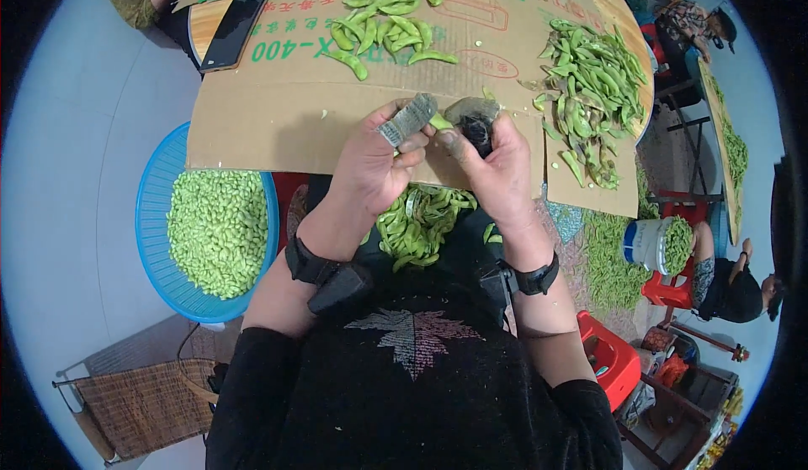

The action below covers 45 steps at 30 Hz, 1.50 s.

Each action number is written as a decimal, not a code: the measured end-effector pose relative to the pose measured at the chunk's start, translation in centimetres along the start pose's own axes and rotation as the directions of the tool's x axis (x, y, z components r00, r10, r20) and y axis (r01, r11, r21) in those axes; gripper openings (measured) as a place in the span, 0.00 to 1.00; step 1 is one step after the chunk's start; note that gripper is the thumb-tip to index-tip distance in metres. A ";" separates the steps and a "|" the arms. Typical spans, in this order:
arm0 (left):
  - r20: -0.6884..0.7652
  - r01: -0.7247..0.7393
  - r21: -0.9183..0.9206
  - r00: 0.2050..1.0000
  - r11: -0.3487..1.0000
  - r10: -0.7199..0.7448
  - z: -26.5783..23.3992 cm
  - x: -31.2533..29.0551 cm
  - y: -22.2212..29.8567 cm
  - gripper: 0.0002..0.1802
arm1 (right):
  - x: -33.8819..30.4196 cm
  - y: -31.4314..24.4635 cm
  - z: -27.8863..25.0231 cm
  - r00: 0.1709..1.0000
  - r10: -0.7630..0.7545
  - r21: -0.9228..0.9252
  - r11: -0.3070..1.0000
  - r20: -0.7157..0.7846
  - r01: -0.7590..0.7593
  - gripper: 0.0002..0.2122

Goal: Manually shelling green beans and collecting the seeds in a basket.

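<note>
Over the near edge of the cardboard, my left hand (370,163) and my right hand (503,171) meet at one green bean pod (439,122). The left thumb wears a grey knitted finger cover (407,120); closed fingers pinch the pod's left end. My right thumb and fingers grip its other end, and dark, worn covers (476,121) wrap the right fingers. Part of the pod is hidden by the fingers. Below the hands, in my lap, lies a heap of split, emptied pods (417,226). A blue basket (151,209) full of shelled green beans (217,233) stands at my left.
The flattened cardboard (269,125) covers a round table. Loose pods (387,28) and a larger pile (598,83) lie on it, with a phone (237,31) at far left. Pods cover floor at right, near a white bucket (644,244) and red stool (610,361). Other people sit nearby.
</note>
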<state>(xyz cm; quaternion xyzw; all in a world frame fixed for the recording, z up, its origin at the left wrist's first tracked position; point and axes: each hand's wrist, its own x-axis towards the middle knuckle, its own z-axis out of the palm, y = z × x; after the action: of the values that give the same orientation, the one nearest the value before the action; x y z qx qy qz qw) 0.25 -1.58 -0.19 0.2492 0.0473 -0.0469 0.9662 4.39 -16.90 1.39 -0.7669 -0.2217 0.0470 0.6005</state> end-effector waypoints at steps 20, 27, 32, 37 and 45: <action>0.075 -0.290 0.677 0.942 0.676 0.328 -0.8 0.4 -0.9 0.11 | -0.1 -1.4 -0.4 0.952 0.184 -0.024 0.983 0.245 -0.184 0.07; -0.027 -0.082 0.536 0.993 0.840 0.114 -0.8 -0.1 0.5 0.09 | 0.2 -1.9 0.2 0.856 0.374 0.362 0.790 0.357 -0.496 0.07; 0.102 -0.150 0.385 0.988 0.911 0.119 -0.8 0.2 1.1 0.10 | 0.6 -0.7 -0.5 0.703 0.336 0.595 0.377 0.626 -0.710 0.06; 0.085 -0.148 0.400 0.989 0.904 0.125 -0.6 0.8 0.6 0.14 | 0.2 -2.5 -0.1 0.794 0.395 0.606 0.513 0.462 -0.608 0.06; 0.117 -0.259 0.501 0.966 0.826 0.232 0.1 0.1 0.2 0.10 | 0.1 -2.9 0.2 0.926 0.298 0.237 0.906 0.230 -0.350 0.07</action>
<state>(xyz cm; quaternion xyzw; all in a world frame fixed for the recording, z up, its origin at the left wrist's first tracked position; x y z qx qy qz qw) 0.41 -1.52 -0.03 0.4997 -0.0238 0.0608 0.8637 3.56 -16.22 4.10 -0.6946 -0.1379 0.2491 0.6607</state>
